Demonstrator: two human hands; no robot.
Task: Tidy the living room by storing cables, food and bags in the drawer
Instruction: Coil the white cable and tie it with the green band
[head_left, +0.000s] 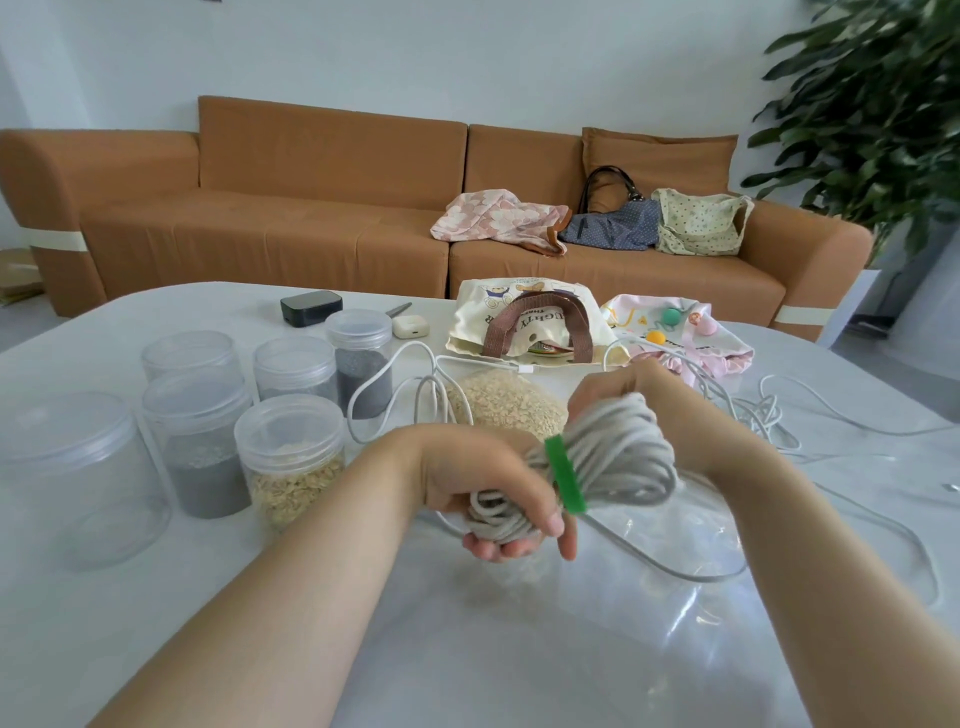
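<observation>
Right, coil (613, 457) is up off the counter (156, 597), dead centre. Left hand (483, 493) fingers curl round its 7 o'clock end; right hand (623, 384) grips the 12 o'clock end. Tie (565, 475) crosses the middle. Advice: pinch the loops tight, cinch the tie hard, then wind in the tail (675, 566) trailing to 4 o'clock.

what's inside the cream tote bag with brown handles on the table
Only a colourful edge of something shows in the mouth of the tote bag; its fabric and brown handles hide the rest.
</observation>
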